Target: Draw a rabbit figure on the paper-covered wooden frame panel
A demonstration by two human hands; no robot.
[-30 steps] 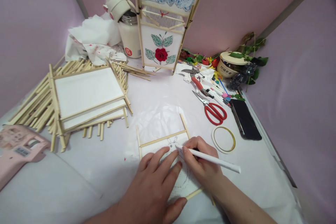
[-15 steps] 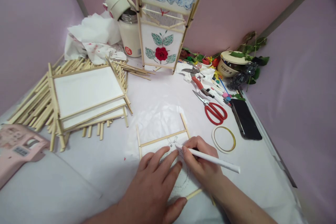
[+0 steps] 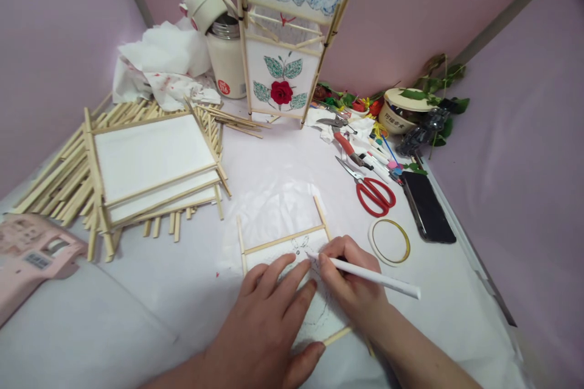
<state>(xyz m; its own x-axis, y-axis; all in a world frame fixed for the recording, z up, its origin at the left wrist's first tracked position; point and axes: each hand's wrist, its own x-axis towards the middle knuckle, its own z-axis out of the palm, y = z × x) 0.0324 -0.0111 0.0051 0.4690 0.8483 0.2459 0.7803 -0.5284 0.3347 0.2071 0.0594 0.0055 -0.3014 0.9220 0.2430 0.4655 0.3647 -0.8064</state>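
A white panel (image 3: 269, 258) in a frame of thin wooden sticks lies at the front centre, with a dark line drawing on it. Across the panel my left hand (image 3: 274, 310) rests flat, fingers spread, thumb by the lower stick. My right hand (image 3: 353, 279) is closed round a white pen (image 3: 376, 276); its tip touches or nearly touches the sheet, just right of my left fingertips. Part of the drawing is hidden under both hands.
Framed panels (image 3: 150, 158) lie on piled wooden sticks (image 3: 59, 188) at left, behind a pink device (image 3: 36, 261). A decorated lantern (image 3: 280, 79) and bottle (image 3: 225, 61) stand behind. Red-handled scissors (image 3: 374, 194), tape roll (image 3: 389, 243), phone (image 3: 427, 206) and pruning shears (image 3: 347, 143) lie right.
The pen and my right hand have shifted very slightly to the right. My left hand stays in place on the panel.
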